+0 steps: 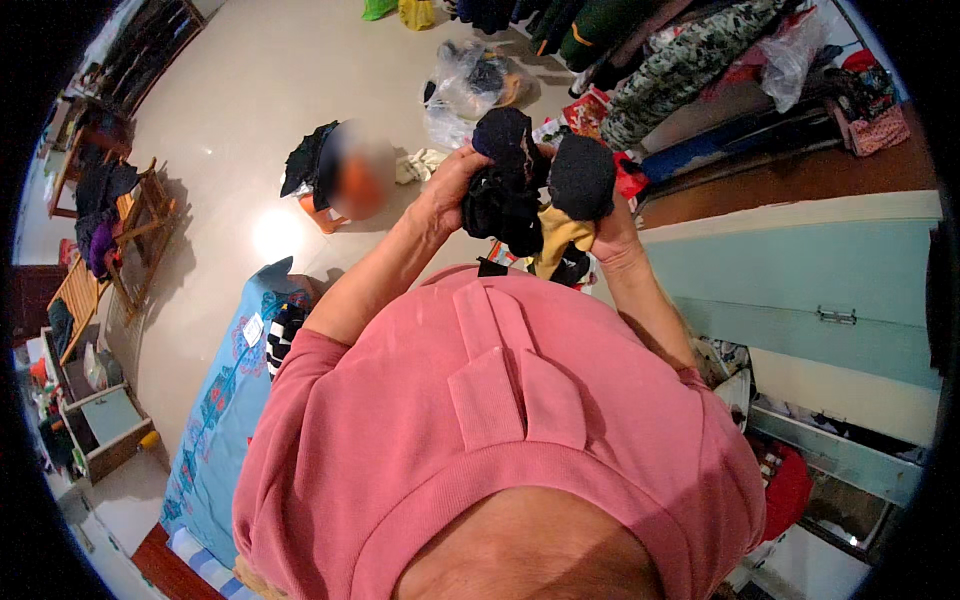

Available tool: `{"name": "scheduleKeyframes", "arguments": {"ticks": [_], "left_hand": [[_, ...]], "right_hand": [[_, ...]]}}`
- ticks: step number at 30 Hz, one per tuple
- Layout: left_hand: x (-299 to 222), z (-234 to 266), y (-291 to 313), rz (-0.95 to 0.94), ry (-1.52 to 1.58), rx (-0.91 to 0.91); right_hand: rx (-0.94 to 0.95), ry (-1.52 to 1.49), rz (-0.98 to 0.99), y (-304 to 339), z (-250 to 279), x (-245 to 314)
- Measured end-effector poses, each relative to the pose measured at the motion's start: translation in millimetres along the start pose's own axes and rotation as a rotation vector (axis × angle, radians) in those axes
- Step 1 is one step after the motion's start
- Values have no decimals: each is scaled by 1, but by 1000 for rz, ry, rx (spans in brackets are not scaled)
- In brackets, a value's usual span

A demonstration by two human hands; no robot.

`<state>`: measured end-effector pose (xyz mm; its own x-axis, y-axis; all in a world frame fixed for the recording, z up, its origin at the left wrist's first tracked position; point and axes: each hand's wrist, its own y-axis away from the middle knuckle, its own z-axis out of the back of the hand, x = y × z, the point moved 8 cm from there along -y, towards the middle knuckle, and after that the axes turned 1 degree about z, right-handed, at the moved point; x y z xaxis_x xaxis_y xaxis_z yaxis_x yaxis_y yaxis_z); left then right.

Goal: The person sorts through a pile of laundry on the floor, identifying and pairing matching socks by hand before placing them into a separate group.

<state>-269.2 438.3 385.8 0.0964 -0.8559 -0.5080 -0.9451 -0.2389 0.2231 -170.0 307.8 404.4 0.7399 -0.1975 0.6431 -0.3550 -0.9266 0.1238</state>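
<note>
Both arms reach forward past the pink top, and each hand is closed on small knitted pieces that look like socks. My left hand (450, 190) grips a bunch of dark ones: a navy sock (504, 138) on top and black socks (500, 212) hanging beneath. In my right hand (616, 238) is a dark grey sock (582, 178), bunched into a rounded shape. A yellow sock (561, 238) hangs under it, next to the right fingers. The two bunches are close together, and most fingertips are hidden behind the fabric.
A clear plastic bag (462, 90) lies on the tiled floor ahead. Clothes, including camouflage trousers (680, 75), hang at the upper right above a pale blue-green cabinet (790, 290). A blue patterned bed cover (215, 400) and a wooden chair (140, 235) are on the left.
</note>
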Motion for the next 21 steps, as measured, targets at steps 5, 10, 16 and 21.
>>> {"name": "scheduleKeyframes", "arguments": {"ticks": [5, 10, 16, 21], "left_hand": [[15, -11, -19, 62, -59, 31], [20, -2, -38, -90, -278, -81], [9, 11, -36, -217, -375, -107], [0, -33, -19, -162, -457, 34]], "right_hand": [[-167, 77, -34, 17, 19, 13], [-107, 476, 74, 25, 30, 22], [-335, 283, 98, 27, 55, 35], [-315, 257, 71, 20, 58, 32]]}}
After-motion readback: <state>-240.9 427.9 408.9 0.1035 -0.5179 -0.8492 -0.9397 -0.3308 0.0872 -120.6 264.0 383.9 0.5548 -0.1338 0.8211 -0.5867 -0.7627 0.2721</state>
